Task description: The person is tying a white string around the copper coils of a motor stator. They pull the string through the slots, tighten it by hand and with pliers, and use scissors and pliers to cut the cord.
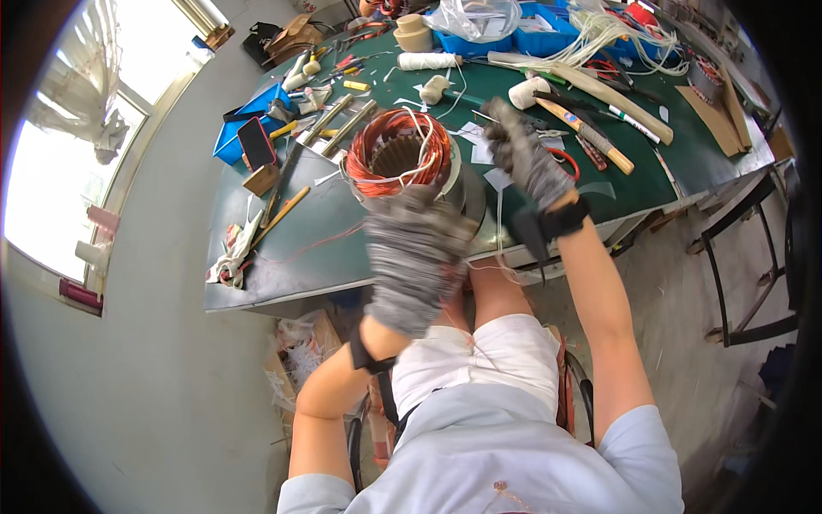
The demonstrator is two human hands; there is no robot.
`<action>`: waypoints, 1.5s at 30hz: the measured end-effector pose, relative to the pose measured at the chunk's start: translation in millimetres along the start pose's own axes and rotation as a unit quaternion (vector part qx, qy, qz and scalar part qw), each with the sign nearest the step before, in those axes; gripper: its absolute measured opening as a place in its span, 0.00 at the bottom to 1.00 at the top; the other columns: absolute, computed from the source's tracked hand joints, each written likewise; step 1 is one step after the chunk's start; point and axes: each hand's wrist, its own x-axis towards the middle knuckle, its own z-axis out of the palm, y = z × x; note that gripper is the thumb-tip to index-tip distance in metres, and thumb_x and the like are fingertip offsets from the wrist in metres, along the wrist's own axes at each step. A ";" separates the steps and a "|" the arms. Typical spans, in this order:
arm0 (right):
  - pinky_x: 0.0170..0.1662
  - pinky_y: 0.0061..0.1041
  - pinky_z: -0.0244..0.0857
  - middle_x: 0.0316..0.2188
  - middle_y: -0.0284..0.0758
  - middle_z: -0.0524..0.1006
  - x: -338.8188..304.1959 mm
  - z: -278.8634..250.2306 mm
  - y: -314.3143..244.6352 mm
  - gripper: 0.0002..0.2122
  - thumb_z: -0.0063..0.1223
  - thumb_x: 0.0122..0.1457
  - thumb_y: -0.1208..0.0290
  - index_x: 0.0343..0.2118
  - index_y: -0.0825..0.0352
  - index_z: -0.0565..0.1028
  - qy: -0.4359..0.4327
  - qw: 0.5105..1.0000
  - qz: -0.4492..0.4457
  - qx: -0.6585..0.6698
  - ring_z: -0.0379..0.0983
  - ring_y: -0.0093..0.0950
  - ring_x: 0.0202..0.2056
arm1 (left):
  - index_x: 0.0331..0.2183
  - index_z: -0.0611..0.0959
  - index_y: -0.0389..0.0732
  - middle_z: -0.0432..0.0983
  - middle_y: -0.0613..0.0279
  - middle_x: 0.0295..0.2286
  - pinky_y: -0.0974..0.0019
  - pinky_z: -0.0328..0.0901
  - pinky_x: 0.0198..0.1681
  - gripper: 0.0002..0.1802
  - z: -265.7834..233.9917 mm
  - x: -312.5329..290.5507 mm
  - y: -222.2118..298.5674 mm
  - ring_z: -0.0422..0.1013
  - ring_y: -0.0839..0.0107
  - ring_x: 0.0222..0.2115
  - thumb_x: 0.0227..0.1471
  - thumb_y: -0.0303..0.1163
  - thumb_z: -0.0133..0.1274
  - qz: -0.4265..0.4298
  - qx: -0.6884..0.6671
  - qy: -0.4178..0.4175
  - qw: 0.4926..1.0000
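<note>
A motor stator (467, 190) stands upright on the green table, its ring of red-orange copper windings (366, 147) facing up. White lacing cord (423, 141) loops over the coils. My left hand (415, 257), in a grey knit glove, is at the stator's near side; motion smears it and its fingers do not show clearly. Right of the stator, my right hand (531, 163), gloved too, is raised over the table with its fingers drawn together. A thin stick-like thing shows at its fingertips, too blurred to name. A white cord (500, 214) hangs down between the hands.
Mallets (435, 89), a wooden-handled hammer (591, 137) and red-handled scissors (565, 161) lie beyond my hands. A phone (256, 142) leans by a blue bin (228, 147) at left. A cord spool (428, 61) and blue trays (544, 32) are farther back. A chair (745, 257) stands at right.
</note>
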 end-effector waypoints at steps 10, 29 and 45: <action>0.43 0.25 0.63 0.36 0.35 0.70 -150.6 -62.8 28.4 0.20 0.41 0.59 0.61 0.52 0.68 0.63 -0.204 0.726 -0.291 -0.589 0.68 0.25 0.36 | 0.45 0.68 0.36 0.72 0.52 0.30 0.62 0.64 0.34 0.27 -50.3 -16.7 -39.2 0.70 0.62 0.30 0.56 0.50 0.36 -0.263 -0.720 0.121 0.631; 0.33 0.23 0.66 0.37 0.35 0.73 -79.9 61.1 25.4 0.23 0.50 0.47 0.81 0.49 0.61 0.67 0.075 0.843 -0.334 -0.416 0.72 0.26 0.32 | 0.39 0.74 0.36 0.75 0.52 0.29 0.62 0.65 0.37 0.13 -42.5 77.8 -88.7 0.70 0.56 0.33 0.50 0.26 0.40 0.134 0.112 -0.323 0.930; 0.49 0.21 0.59 0.44 0.37 0.67 -56.1 71.8 10.7 0.15 0.35 0.55 0.81 0.47 0.70 0.66 0.009 0.934 -0.301 -0.194 0.67 0.26 0.41 | 0.45 0.72 0.46 0.67 0.65 0.47 0.52 0.44 0.56 0.22 -42.5 67.2 -71.8 0.54 0.58 0.53 0.49 0.43 0.41 0.013 0.273 -0.043 0.961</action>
